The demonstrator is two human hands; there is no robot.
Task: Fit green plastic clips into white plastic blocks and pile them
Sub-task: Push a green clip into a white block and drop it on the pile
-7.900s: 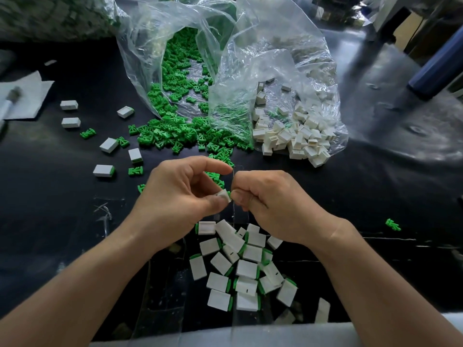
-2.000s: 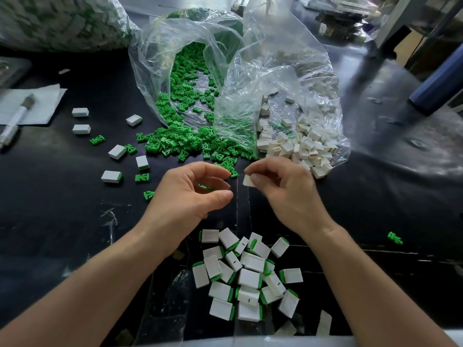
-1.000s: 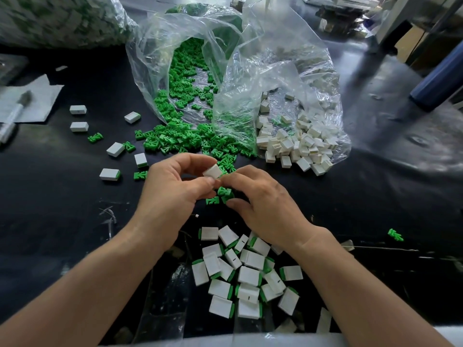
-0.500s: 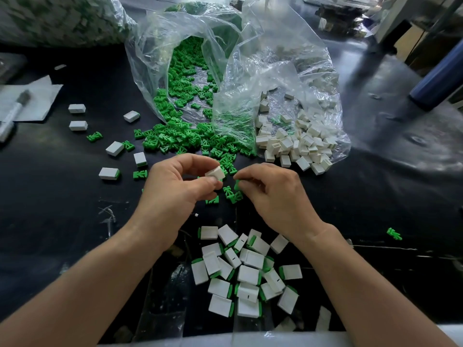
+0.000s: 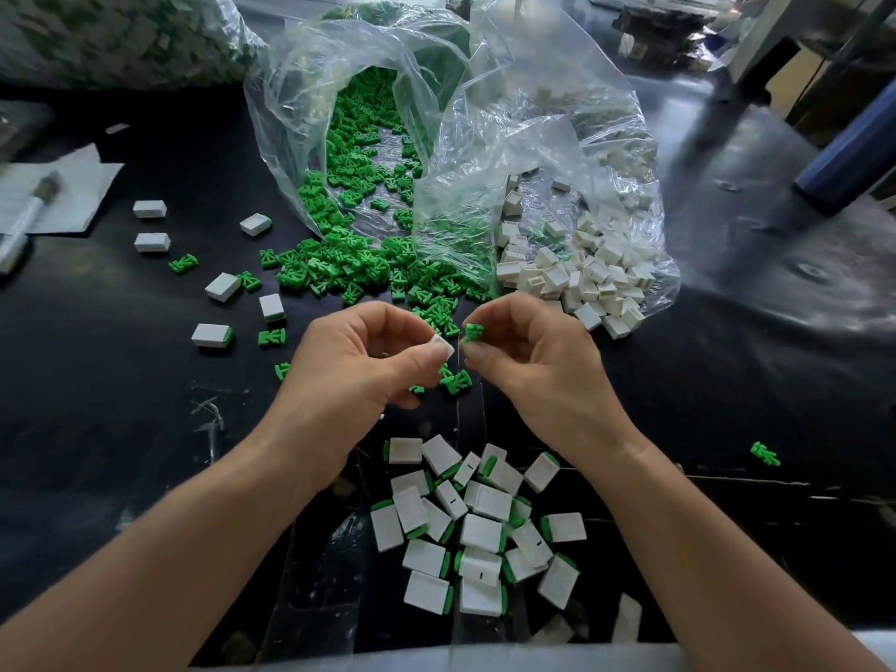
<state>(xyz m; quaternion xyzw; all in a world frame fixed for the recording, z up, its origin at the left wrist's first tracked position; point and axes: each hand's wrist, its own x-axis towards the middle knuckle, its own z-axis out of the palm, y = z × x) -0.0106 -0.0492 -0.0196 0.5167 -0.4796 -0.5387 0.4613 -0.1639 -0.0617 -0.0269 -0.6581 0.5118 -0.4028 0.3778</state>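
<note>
Progress: a pile of fitted blocks [image 5: 480,528] lay on the worktop [image 5: 145,429] nearest the person. Judged well under way, but far from finished.
Left to do: loose green clips [image 5: 359,271] and bare white blocks [image 5: 582,278] spilled in large heaps from clear bags [image 5: 485,114] at the back.
Left hand [image 5: 359,366]: fingers curled; thumb and forefinger pinched a white block [image 5: 442,344], held above the worktop.
Right hand [image 5: 528,366]: fingers curled; fingertips pinched a green clip [image 5: 472,332], just beside the block and not yet inserted.
</note>
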